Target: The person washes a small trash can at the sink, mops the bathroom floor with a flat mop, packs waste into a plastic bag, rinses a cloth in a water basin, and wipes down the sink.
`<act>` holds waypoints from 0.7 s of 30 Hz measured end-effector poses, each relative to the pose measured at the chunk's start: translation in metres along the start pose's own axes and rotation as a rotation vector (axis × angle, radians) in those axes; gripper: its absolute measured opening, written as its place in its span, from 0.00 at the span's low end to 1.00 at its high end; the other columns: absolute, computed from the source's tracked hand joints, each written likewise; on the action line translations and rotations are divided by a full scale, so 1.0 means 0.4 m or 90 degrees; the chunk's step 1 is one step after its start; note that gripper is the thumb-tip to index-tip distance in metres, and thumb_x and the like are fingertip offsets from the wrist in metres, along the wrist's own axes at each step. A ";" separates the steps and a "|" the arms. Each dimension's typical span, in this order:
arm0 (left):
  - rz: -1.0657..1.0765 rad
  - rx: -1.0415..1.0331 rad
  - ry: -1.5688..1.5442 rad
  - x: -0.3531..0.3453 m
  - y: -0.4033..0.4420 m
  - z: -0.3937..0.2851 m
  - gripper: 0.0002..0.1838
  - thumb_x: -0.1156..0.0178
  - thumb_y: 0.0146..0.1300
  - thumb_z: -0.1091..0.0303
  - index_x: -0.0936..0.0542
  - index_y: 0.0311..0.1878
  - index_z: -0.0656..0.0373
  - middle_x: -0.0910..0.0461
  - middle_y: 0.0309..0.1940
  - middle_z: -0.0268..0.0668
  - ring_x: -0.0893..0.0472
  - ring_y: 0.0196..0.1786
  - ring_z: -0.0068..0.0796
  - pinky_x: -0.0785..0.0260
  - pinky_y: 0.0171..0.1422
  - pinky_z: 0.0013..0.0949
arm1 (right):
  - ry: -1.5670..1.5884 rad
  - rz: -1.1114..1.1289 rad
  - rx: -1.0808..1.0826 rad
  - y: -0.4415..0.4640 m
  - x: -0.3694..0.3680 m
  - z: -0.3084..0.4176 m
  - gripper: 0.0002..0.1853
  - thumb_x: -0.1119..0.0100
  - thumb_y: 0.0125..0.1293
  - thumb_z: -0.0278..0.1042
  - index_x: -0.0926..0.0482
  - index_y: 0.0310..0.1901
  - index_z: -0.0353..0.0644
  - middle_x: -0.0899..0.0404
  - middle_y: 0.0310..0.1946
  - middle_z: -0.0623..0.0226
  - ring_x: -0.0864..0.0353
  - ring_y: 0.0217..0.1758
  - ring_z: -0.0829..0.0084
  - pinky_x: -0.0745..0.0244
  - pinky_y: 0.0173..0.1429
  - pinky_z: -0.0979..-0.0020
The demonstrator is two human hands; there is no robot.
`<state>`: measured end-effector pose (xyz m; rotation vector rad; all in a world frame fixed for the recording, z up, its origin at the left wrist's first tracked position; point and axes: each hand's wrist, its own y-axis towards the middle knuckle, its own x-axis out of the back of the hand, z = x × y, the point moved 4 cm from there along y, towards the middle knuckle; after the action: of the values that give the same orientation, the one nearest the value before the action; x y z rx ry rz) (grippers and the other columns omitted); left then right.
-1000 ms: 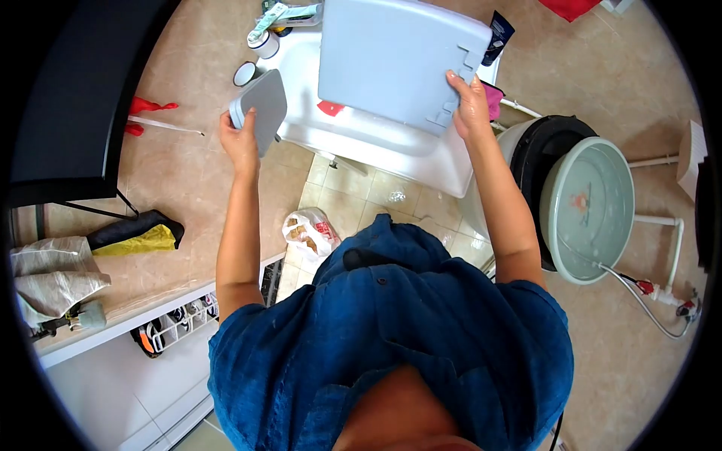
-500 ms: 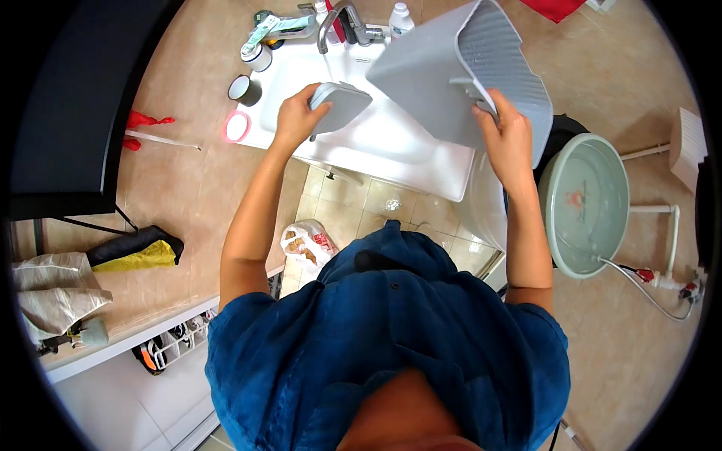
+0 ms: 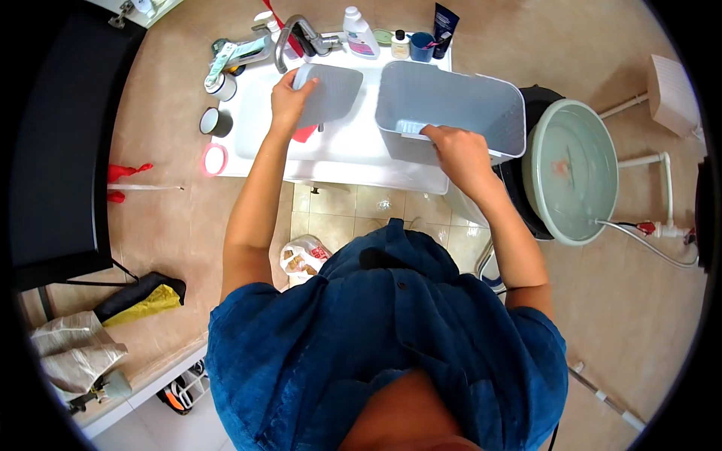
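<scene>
turning its mouth upward, the grey bin (image 3: 451,89) is losing the tilt it had a moment ago and is sitting roughly upright over the right side of the white sink (image 3: 346,171); how its base is resting is hidden. the right hand (image 3: 462,156) is gripping its near rim. the left hand (image 3: 286,105) is still pinching the flat grey piece (image 3: 332,94) near the faucet (image 3: 280,54), apart from the bin. with its inside showing, the bin is probably becoming easier to reach into.
</scene>
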<state>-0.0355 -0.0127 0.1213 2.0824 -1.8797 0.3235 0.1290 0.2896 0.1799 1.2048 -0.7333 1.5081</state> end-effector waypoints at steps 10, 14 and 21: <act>-0.046 -0.004 -0.292 0.065 -0.051 -0.162 0.20 0.32 0.60 0.65 0.22 0.53 0.64 0.18 0.42 0.35 0.20 0.41 0.24 0.29 0.48 0.27 | -0.080 0.092 -0.003 0.012 -0.022 -0.006 0.18 0.34 0.58 0.36 0.19 0.51 0.45 0.14 0.36 0.61 0.15 0.37 0.59 0.21 0.43 0.62; -0.055 -0.064 -0.364 0.096 -0.078 -0.228 0.17 0.38 0.65 0.66 0.23 0.54 0.62 0.19 0.44 0.34 0.21 0.45 0.23 0.30 0.53 0.28 | -0.033 0.107 -0.001 0.000 0.023 0.000 0.23 0.33 0.58 0.42 0.21 0.55 0.46 0.16 0.44 0.58 0.16 0.43 0.57 0.22 0.49 0.61; -0.060 -0.097 -0.525 0.106 -0.096 -0.307 0.17 0.42 0.69 0.62 0.25 0.56 0.60 0.21 0.51 0.36 0.23 0.57 0.31 0.32 0.63 0.39 | 0.149 -0.149 -0.055 0.019 0.115 -0.065 0.28 0.37 0.63 0.50 0.25 0.61 0.47 0.23 0.57 0.53 0.21 0.56 0.53 0.25 0.58 0.59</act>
<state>0.0126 -0.0019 0.2473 2.3783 -2.0840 -0.7969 0.1150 0.3263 0.2162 0.9929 -0.4787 1.3795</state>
